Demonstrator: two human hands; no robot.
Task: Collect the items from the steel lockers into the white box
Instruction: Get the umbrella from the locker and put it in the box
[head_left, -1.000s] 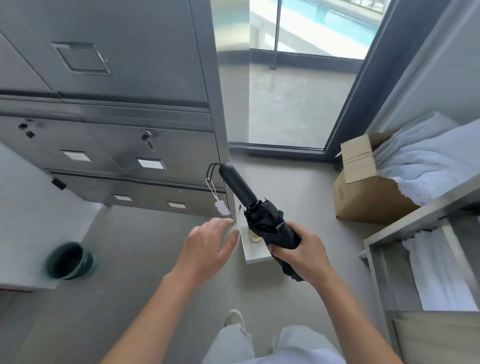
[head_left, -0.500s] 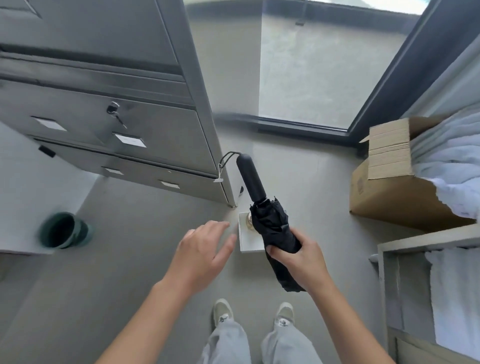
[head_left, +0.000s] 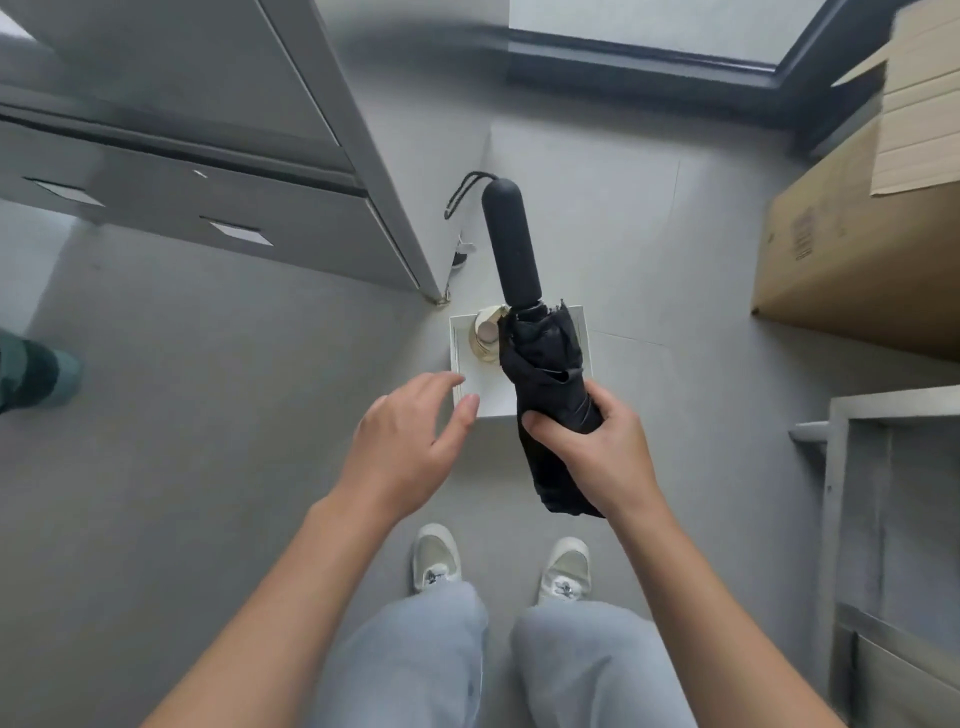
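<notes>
My right hand (head_left: 597, 447) grips a folded black umbrella (head_left: 540, 364) around its canopy, handle pointing away from me, wrist strap dangling at the far end. The umbrella hangs directly above a small white box (head_left: 475, 387) on the grey floor. Inside the box lies a beige roll-like item (head_left: 485, 335), partly hidden by the umbrella. My left hand (head_left: 405, 441) hovers open beside the box's near left corner, fingers relaxed, holding nothing. The steel lockers (head_left: 182, 171) stand at upper left, their corner just beyond the box.
A cardboard box (head_left: 857, 234) sits on the floor at the right, with a metal shelf frame (head_left: 852, 467) nearer me. A green bin (head_left: 31, 371) shows at the left edge. A dark window frame (head_left: 649, 67) runs along the top. My feet stand just behind the box.
The view has tilted down toward the floor. The umbrella in my right hand has lowered over the white box, and my left hand has come closer to the box's corner.
</notes>
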